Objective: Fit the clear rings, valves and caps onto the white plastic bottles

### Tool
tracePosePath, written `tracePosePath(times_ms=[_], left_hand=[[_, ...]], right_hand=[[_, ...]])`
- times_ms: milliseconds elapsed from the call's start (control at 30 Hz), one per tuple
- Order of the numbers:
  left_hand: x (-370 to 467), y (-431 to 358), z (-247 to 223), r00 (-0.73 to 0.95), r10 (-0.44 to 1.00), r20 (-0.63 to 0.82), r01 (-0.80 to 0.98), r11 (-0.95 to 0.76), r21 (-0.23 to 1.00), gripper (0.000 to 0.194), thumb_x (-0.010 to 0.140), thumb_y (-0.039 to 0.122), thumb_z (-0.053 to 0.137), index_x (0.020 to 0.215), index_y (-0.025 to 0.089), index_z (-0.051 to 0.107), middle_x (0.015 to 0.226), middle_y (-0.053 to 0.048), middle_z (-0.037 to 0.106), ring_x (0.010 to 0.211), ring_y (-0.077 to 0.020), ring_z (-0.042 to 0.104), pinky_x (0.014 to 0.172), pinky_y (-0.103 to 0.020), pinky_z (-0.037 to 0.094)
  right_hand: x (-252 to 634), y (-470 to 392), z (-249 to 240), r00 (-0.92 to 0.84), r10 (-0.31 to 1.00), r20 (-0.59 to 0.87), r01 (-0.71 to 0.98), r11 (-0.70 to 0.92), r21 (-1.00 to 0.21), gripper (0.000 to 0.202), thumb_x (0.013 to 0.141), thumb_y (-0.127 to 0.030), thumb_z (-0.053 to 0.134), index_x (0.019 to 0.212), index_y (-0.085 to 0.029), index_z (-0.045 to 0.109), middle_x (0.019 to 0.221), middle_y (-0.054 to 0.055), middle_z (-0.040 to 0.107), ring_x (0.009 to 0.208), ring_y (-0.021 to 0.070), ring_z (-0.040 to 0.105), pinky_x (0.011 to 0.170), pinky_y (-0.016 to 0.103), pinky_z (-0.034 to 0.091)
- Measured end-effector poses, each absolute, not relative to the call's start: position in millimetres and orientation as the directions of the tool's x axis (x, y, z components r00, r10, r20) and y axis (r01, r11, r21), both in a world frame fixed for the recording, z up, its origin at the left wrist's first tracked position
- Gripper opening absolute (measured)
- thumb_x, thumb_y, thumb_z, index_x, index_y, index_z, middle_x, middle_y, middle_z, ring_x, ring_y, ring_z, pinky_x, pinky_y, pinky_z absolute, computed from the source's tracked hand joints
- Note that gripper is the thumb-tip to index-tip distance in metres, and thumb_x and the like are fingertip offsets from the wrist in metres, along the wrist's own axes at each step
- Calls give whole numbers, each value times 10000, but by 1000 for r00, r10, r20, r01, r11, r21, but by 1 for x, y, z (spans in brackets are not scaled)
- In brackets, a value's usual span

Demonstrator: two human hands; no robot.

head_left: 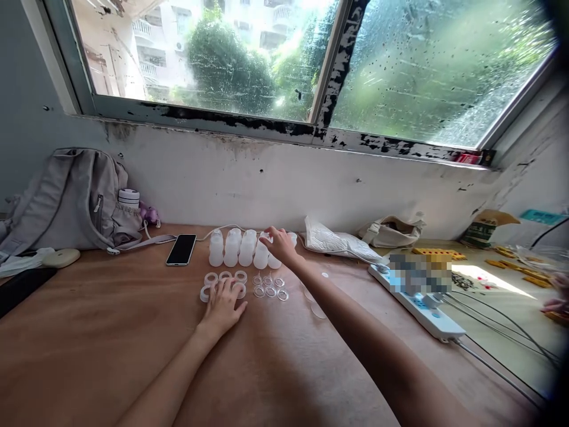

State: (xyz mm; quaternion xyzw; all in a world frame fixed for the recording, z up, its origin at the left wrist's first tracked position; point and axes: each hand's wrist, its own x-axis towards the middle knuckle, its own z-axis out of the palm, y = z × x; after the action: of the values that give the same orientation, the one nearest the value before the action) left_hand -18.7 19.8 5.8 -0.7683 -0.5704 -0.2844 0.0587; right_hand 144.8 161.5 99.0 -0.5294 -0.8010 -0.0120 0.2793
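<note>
My left hand (222, 305) lies flat with its fingers spread over a group of translucent white rings (211, 277), partly covering them. My right hand (281, 244) is over the right end of a row of frosted white bottles (246, 249). Its fingers are apart and reach left at the height of the bottle tops; part of the bottles behind it is hidden. Right of my left hand lie several clear and silvery rings (270, 291), set out in two rows. Thin clear discs (318, 311) rest beneath my right forearm.
A phone (181, 249) lies left of the bottles, near a grey backpack (84, 196). A white packet (333, 240) and a beige pouch (393, 231) sit along the wall. At right are a power strip (418, 305) with cables, yellow pieces (438, 254) and another person's hand (555, 299).
</note>
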Motion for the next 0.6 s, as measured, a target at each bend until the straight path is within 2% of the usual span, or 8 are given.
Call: tracePosePath(times_ms=[167, 500, 600], left_hand=[[-21, 22, 1, 156, 848, 507, 922, -310, 234, 218, 738, 299, 533, 939, 213, 546, 1067, -98, 522, 1054, -276, 427, 909, -459, 278], [-22, 23, -1, 180, 836, 519, 920, -329, 212, 154, 766, 248, 493, 904, 223, 558, 1039, -85, 548, 1046, -263, 441, 927, -483, 257], [-21, 22, -1, 182, 834, 522, 914, -339, 223, 126, 765, 236, 496, 871, 220, 562, 1020, -80, 556, 1036, -262, 449, 924, -484, 261]], right_hand=[[140, 168, 94, -266, 855, 445, 878, 405, -254, 240, 804, -344, 500, 971, -177, 538, 858, 88, 635, 918, 250, 489, 761, 351, 324], [144, 169, 96, -262, 862, 435, 883, 396, -252, 318, 798, -422, 495, 1013, -190, 521, 858, 77, 627, 924, 249, 497, 757, 351, 338], [150, 158, 95, -236, 811, 535, 850, 439, -291, 308, 811, -405, 470, 1016, -181, 523, 936, 86, 608, 930, 239, 497, 773, 345, 355]])
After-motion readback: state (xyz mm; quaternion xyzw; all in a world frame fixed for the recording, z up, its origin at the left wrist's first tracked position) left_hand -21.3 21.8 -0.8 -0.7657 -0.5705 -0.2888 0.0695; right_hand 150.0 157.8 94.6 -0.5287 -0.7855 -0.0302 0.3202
